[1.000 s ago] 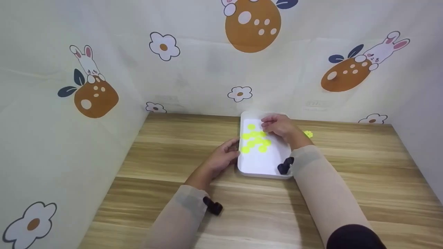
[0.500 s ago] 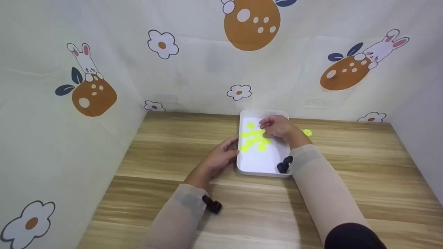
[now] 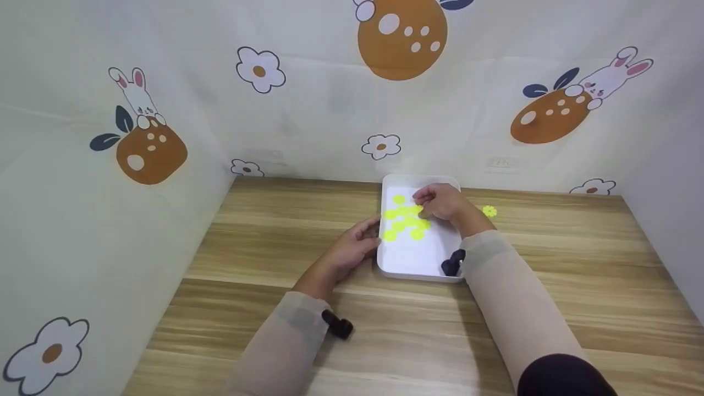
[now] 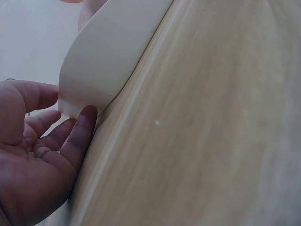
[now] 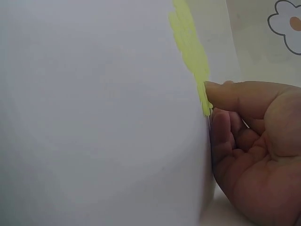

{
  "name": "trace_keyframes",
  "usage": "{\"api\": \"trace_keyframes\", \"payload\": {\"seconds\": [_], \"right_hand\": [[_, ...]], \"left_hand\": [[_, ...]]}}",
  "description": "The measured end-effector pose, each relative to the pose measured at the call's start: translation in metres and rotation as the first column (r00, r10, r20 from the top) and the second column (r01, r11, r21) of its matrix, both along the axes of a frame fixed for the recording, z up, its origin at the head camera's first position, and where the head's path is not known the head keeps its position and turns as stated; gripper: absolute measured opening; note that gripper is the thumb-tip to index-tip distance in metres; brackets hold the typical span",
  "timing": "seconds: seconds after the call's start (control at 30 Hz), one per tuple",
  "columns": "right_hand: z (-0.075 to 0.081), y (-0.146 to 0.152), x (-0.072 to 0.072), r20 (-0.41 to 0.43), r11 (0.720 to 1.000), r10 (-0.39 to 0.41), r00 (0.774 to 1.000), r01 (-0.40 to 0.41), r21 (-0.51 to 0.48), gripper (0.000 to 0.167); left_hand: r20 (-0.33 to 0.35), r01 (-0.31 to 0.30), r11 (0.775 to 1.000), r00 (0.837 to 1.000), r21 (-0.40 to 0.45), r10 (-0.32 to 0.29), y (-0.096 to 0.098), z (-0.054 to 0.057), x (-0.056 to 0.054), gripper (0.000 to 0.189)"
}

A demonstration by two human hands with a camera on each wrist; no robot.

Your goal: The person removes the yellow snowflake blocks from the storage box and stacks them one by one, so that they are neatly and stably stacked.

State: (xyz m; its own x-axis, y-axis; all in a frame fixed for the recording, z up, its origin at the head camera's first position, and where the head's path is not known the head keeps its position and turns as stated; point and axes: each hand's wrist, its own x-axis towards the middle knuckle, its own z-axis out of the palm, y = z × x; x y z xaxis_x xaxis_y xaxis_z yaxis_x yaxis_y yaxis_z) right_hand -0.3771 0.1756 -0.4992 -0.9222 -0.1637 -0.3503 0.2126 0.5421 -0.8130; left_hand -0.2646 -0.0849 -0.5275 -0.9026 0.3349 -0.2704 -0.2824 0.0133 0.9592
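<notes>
In the head view a white tray point(image 3: 410, 261) stands on the wooden table by the back wall, with several yellow discs point(image 3: 410, 221) lying in a cluster on its floor. My right hand point(image 3: 444, 203) reaches over the tray's right side, its fingers loosely bent. In the right wrist view its thumb tip meets the edge of the yellow discs point(image 5: 190, 42); the other fingers sit apart from the thumb. My left hand point(image 3: 352, 252) rests against the tray's left side. The left wrist view shows its fingertips touching the tray wall point(image 4: 106, 52) near the table.
One yellow flower-shaped disc point(image 3: 489, 211) lies on the table right of the tray, beyond the right wrist. A printed cloth point(image 3: 319, 115) with rabbits, fruit and flowers hangs behind and at both sides. Black wrist cameras sit on both sleeves, the right one point(image 3: 453, 263) over the tray.
My right thumb has come down and away from its fingers, onto the discs' right edge. The left hand keeps its place at the tray; the discs lie much as before.
</notes>
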Motion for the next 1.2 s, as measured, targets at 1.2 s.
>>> {"api": "trace_keyframes", "payload": {"seconds": [1.2], "right_hand": [[-0.0012,0.0019,0.0003,-0.059,0.997,-0.038,0.998,0.042,0.070,0.030]], "left_hand": [[-0.026,0.021,0.999,0.999,0.038,-0.020,0.0000,0.0005,0.0008,0.063]]}}
